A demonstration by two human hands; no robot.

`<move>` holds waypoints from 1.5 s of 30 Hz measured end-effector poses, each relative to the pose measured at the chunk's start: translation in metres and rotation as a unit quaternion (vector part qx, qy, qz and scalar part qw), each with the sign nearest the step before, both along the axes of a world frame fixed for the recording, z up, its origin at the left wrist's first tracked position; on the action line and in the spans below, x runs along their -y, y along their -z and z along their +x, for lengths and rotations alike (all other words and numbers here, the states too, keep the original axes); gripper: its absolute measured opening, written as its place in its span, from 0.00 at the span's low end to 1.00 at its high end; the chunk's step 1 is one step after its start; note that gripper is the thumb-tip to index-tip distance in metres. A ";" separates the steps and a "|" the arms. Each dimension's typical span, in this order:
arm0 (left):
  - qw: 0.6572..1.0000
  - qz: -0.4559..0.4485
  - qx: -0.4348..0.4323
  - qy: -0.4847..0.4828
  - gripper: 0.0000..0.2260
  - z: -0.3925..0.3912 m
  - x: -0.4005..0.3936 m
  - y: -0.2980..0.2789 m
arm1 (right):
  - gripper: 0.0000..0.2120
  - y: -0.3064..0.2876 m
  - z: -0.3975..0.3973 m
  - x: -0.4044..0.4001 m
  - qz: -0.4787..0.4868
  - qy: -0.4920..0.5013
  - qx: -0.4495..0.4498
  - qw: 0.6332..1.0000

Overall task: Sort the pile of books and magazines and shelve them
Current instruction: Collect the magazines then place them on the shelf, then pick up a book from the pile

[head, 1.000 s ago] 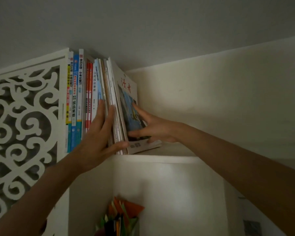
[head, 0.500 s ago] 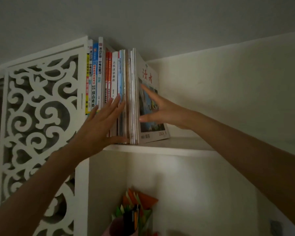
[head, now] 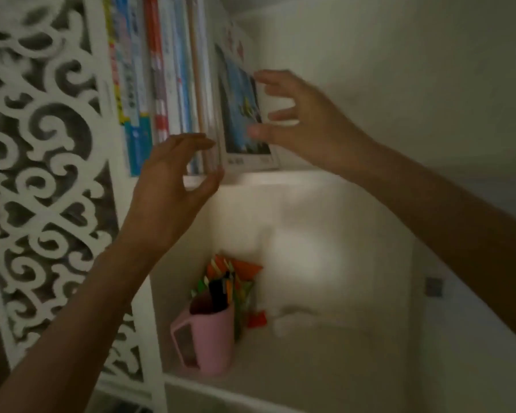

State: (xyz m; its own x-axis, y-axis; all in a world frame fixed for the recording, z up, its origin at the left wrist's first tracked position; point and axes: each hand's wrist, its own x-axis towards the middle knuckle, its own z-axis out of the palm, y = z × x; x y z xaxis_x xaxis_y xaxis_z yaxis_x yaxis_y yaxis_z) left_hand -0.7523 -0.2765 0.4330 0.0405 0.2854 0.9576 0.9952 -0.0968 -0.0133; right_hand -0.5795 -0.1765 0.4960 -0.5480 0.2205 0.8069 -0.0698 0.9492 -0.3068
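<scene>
A row of books [head: 161, 84] stands upright on the top shelf board [head: 251, 177] of a white shelving unit, packed against its left side. The rightmost one, a magazine [head: 239, 114] with a blue picture on its cover, leans against the row. My left hand [head: 173, 186] hovers just in front of the lower spines, fingers loosely curved and holding nothing. My right hand [head: 292, 120] is beside the magazine's cover with spread fingers, slightly off it. The view is blurred.
A white carved fretwork panel [head: 42, 174] forms the unit's left side. In the compartment below stands a pink pen holder [head: 206, 338] with folded orange and green paper pieces [head: 236, 272] behind it. A wall [head: 399, 70] lies to the right.
Both hands have come off the books and drawn back with fingers curved. The view has dropped, so the lower compartment now shows more. The books stay upright.
</scene>
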 end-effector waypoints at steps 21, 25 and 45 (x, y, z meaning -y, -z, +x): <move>0.557 -0.670 0.323 0.369 0.06 0.395 -0.158 0.431 | 0.13 0.499 0.472 0.000 -0.567 0.481 0.146 0.653; 0.493 -0.693 0.461 0.252 0.05 0.460 -0.187 0.481 | 0.03 0.512 0.548 -0.036 -0.557 0.546 0.068 0.622; 0.423 -0.600 0.662 0.151 0.07 0.610 -0.224 0.490 | 0.16 0.527 0.648 -0.153 -0.743 0.371 -0.005 0.557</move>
